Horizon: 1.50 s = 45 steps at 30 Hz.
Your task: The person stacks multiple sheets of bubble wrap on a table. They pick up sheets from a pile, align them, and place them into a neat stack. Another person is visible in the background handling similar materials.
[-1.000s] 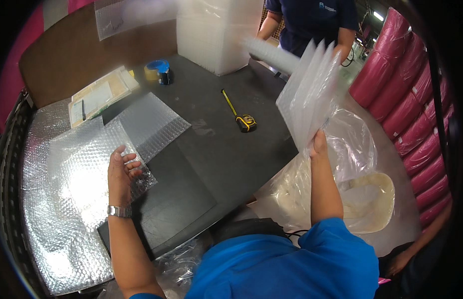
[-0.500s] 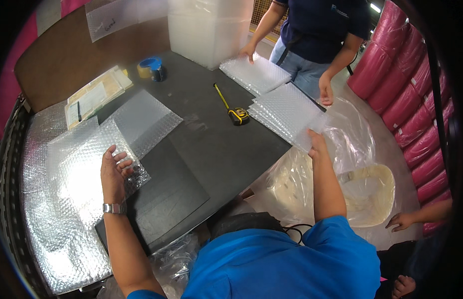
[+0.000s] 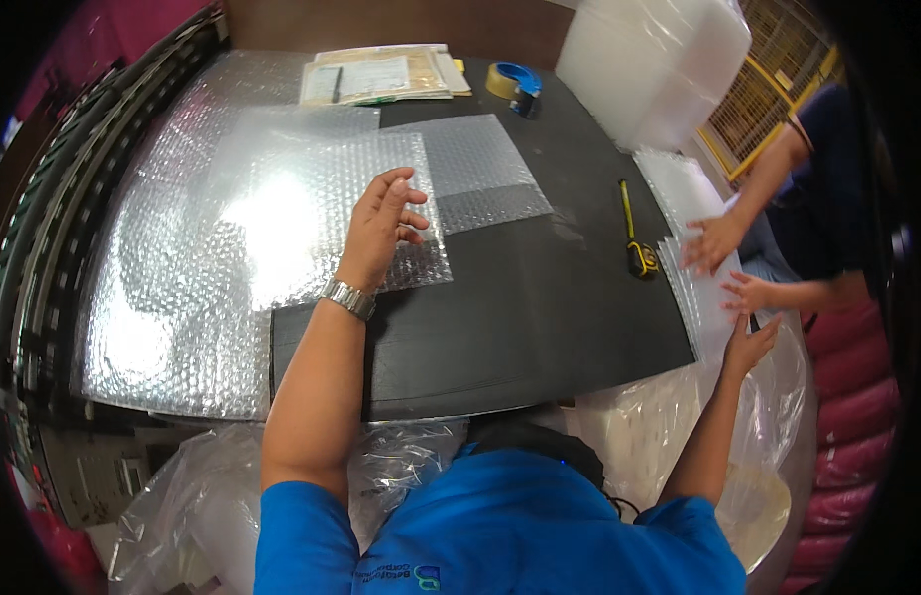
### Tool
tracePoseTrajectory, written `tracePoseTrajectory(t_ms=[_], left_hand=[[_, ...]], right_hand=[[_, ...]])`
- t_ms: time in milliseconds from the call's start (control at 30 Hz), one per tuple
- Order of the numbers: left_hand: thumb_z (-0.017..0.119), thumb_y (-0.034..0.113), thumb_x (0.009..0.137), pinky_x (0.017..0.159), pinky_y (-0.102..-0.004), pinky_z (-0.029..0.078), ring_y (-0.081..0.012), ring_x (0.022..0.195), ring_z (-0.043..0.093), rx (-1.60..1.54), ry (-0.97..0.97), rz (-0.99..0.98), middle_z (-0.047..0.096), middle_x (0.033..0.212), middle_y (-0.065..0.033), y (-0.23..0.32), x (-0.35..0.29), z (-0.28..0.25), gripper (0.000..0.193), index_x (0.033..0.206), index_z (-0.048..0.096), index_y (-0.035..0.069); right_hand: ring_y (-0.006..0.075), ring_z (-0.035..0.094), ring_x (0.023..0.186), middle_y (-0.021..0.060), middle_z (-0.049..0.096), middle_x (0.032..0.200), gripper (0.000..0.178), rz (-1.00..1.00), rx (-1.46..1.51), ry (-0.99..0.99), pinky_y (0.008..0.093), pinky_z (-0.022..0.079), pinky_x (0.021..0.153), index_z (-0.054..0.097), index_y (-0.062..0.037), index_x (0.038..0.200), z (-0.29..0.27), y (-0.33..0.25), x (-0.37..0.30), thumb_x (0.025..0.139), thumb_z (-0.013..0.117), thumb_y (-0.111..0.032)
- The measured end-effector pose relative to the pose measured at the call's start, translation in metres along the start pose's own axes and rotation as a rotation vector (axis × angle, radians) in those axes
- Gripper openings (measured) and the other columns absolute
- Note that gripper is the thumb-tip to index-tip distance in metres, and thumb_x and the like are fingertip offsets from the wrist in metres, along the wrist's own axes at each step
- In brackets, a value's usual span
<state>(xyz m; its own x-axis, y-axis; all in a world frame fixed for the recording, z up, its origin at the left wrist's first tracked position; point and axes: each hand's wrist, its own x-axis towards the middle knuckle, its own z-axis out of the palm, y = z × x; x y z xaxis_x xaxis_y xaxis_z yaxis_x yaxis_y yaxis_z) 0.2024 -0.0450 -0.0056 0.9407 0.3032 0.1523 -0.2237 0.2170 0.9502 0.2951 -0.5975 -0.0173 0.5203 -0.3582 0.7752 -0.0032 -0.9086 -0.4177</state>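
Observation:
My left hand (image 3: 386,226), a metal watch on its wrist, hovers with loosely curled, parted fingers over a clear bubble wrap sheet (image 3: 332,178). Nothing is in it. Partly under that sheet, another bubble wrap piece (image 3: 485,164) lies on the black tabletop. At the right table edge, my right hand (image 3: 748,349) has its thumb and fingers apart beside a stack of bubble wrap sheets (image 3: 700,307). A co-worker's two hands (image 3: 713,244) are spread over this stack, close to my right hand. A second stack (image 3: 674,183) lies just beyond.
A yellow-and-black tape measure (image 3: 641,258) lies partly extended left of the stacks. Papers with a pen (image 3: 376,77) and a blue tape dispenser (image 3: 520,87) sit at the back. A large white foam block (image 3: 649,69) stands at the far right corner. Rollers (image 3: 74,218) line the left.
The view has swung left. My right hand has let go of the stack's corner and its fingers are parted. The co-worker's hands have come over the stack. My left hand stays open over the sheets.

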Motion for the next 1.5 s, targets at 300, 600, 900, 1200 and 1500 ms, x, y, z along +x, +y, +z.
tracePoseTrajectory(t_ms=[300,600,900,1200,1500], left_hand=[[0.06,0.031,0.079,0.074,-0.0296,0.043,-0.0189,0.085,0.054,0.726,0.048,0.576,0.055,0.098,-0.0119,0.012,-0.005,-0.002,0.048,0.116,0.045,0.005],[0.056,0.05,0.073,0.098,-0.0589,0.013,-0.0351,0.129,0.012,1.576,0.614,-0.189,0.017,0.138,-0.0221,0.001,0.013,-0.076,0.07,0.129,0.035,0.013],[0.055,0.037,0.077,0.094,-0.0545,0.027,-0.0365,0.122,0.03,1.421,0.372,-0.024,0.026,0.133,-0.0247,0.009,0.006,-0.033,0.057,0.126,0.038,0.012],[0.056,0.018,0.079,0.086,-0.0336,0.042,-0.0273,0.102,0.053,1.019,0.298,0.627,0.057,0.107,-0.0158,0.049,-0.016,-0.012,0.034,0.109,0.053,0.001],[0.053,0.062,0.069,0.098,-0.0606,0.003,-0.036,0.13,0.007,1.837,0.97,-0.34,0.014,0.138,-0.0263,0.094,0.036,-0.193,0.086,0.133,0.027,0.009]], right_hand=[[0.0279,0.038,0.117,0.0175,0.039,0.125,0.073,-0.168,0.72,-1.126,0.0381,0.032,0.095,0.025,-0.0105,0.133,0.056,-0.268,-0.063,0.077,0.061,-0.039],[0.035,0.03,0.123,0.0224,0.031,0.131,0.089,-0.261,0.387,-1.182,0.0431,0.027,0.099,0.022,-0.0057,0.133,0.173,-0.373,-0.108,0.07,0.055,-0.061],[0.029,0.043,0.11,0.0261,0.033,0.126,0.086,0.15,1.131,-1.333,0.0339,0.038,0.089,0.016,-0.0053,0.134,0.143,-0.377,-0.127,0.066,0.069,-0.006],[0.026,0.045,0.109,0.0224,0.042,0.122,0.081,0.131,1.202,-1.204,0.0313,0.038,0.089,0.019,-0.0009,0.132,0.143,-0.365,-0.135,0.067,0.066,-0.007],[0.0301,0.038,0.118,0.0246,0.036,0.128,0.085,0.227,1.127,-1.259,0.0327,0.031,0.096,0.016,0.0003,0.133,0.152,-0.364,-0.131,0.07,0.068,-0.022]])
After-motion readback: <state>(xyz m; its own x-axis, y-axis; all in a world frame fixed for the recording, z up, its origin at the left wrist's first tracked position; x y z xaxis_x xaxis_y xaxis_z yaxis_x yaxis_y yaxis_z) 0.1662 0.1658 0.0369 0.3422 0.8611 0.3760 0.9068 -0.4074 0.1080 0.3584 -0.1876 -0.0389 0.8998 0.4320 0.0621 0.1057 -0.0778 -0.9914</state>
